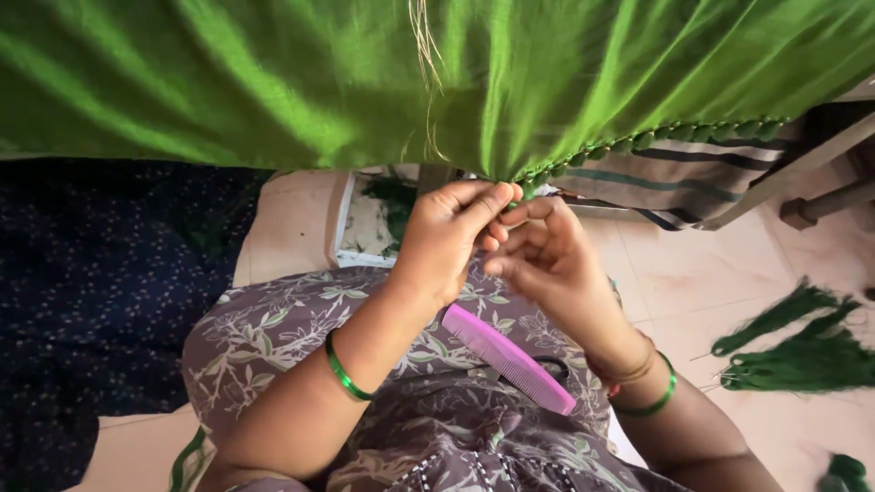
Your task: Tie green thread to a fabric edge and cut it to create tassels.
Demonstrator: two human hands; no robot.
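Observation:
A bright green cloth (301,82) hangs across the top of the view, with a row of small green knotted tassels (656,138) along its lower edge. My left hand (447,239) pinches the cloth's edge where the tassel row begins, thumb and fingertips closed on it. My right hand (547,260) is right beside it, fingers curled and touching the same spot. Both wrists carry green bangles. A pink comb (506,357) lies across my lap on the grey floral dress, under my forearms.
Bundles of dark green thread (802,351) lie on the tiled floor at the right. A striped cloth (693,178) hangs over a wooden frame behind. A dark blue dotted fabric (100,292) covers the left side.

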